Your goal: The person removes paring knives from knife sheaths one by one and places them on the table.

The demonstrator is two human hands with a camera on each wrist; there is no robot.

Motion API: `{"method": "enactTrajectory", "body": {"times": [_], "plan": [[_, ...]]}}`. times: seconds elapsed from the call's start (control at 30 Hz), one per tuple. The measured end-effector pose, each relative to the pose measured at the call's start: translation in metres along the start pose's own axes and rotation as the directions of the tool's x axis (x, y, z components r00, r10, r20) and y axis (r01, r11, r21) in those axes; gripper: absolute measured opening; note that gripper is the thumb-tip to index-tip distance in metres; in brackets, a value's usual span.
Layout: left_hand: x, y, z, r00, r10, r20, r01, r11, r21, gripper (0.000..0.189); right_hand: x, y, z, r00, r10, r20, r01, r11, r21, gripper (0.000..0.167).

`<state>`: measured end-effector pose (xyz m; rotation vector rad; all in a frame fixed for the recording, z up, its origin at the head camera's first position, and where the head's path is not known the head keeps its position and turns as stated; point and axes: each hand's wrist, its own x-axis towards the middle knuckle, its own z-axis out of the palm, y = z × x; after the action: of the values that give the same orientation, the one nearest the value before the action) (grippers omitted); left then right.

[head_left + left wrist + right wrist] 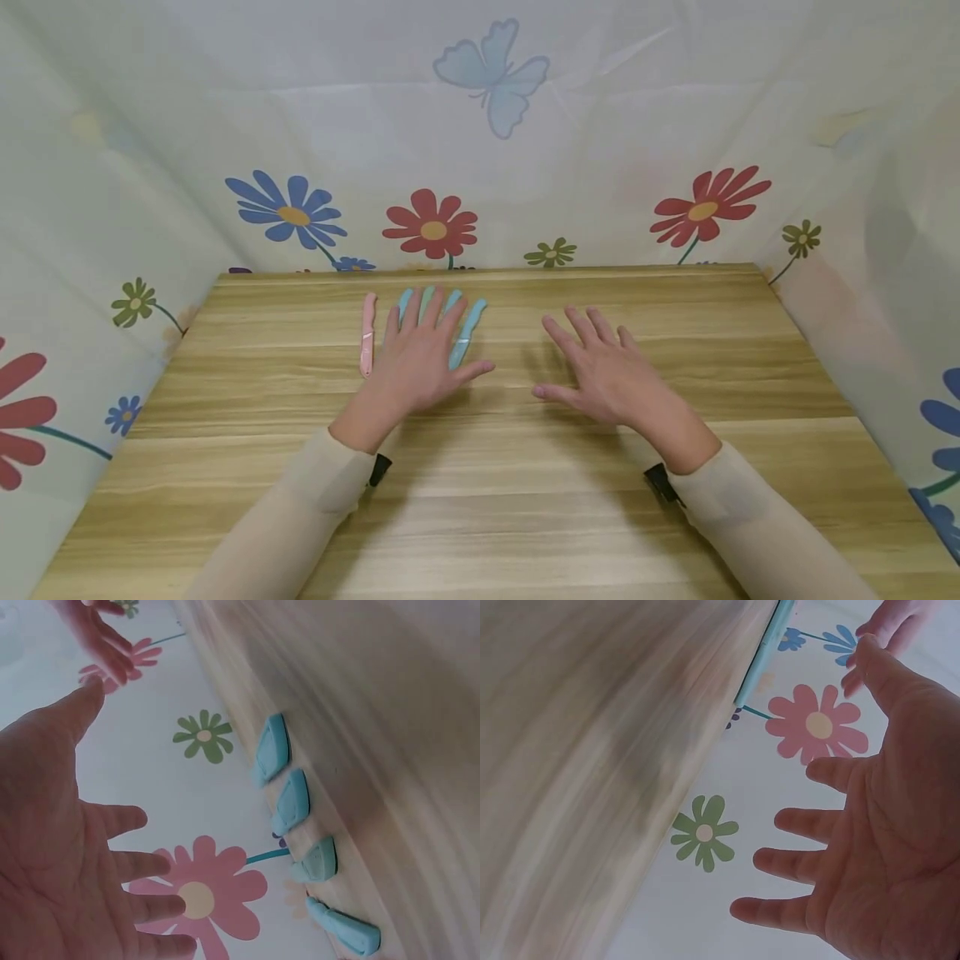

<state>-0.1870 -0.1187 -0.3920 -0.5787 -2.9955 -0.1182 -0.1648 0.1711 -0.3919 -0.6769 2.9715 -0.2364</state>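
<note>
A row of small knives lies on the wooden table, left of centre. Leftmost in the head view is a pink knife (367,337); rightmost is a blue knife (459,352). Between them, light-blue and green handles (427,297) show past the fingers of my left hand (418,360), which partly covers them. That hand is held above the row, palm down, fingers spread. The left wrist view shows a gap between its bare palm (60,855) and a turquoise knife (349,930). My right hand (609,379) hovers over the table to the right, fingers spread, holding nothing.
The wood-grain table (480,533) ends at a back edge close behind the knives. Flower-printed white curtains (600,108) stand behind it and along both sides. A small black device (380,471) sits under the left sleeve cuff, another (662,482) under the right.
</note>
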Motion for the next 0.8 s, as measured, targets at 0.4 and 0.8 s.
{"method": "enactTrajectory", "body": {"times": [0.4,0.8], "plan": [[0.030,-0.007,0.000,0.999,0.039,0.038,-0.042,0.997,0.061,0.097,0.009,-0.010,-0.002,0.998,-0.002,0.060,0.004,1.000,-0.031,0.097],[0.060,-0.012,0.002,0.995,0.012,0.103,-0.019,0.998,0.067,0.084,0.026,-0.025,0.000,0.999,0.032,0.011,-0.031,0.997,-0.064,0.078]]}}
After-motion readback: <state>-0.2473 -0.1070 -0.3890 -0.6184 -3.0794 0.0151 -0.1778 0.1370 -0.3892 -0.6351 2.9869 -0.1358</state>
